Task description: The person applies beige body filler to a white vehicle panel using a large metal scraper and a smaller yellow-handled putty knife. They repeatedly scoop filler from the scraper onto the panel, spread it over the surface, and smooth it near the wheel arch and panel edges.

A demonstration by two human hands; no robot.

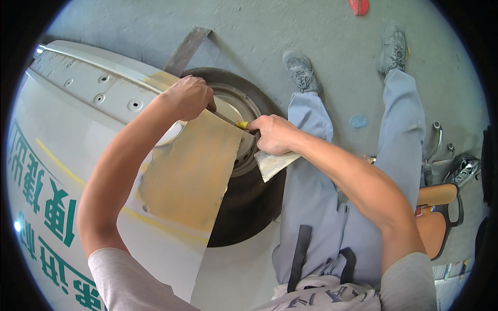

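A pale vehicle body panel [116, 171] lies at the left, with a tan and yellowish filler patch [192, 171] beside the wheel arch. My left hand [193, 98] is curled at the panel's edge above the wheel, with its fingertips mostly hidden. My right hand [275, 136] is closed near the wheel, on the other side of the arch edge. Under its palm sticks out a pale smeared sheet [272, 165]. A small yellow piece [242, 125] shows at the right fingertips, touching or very near the arch edge; its kind I cannot make out. Behind both hands is the wheel [231, 101] with its dark tyre [244, 212].
A flat metal bar [188, 51] juts out beyond the wheel. On the grey floor [342, 62] lie a red object [358, 6] and a flat blue piece [358, 121]. An orange and black seat-like object [436, 223] and metal fittings [438, 142] are at the right.
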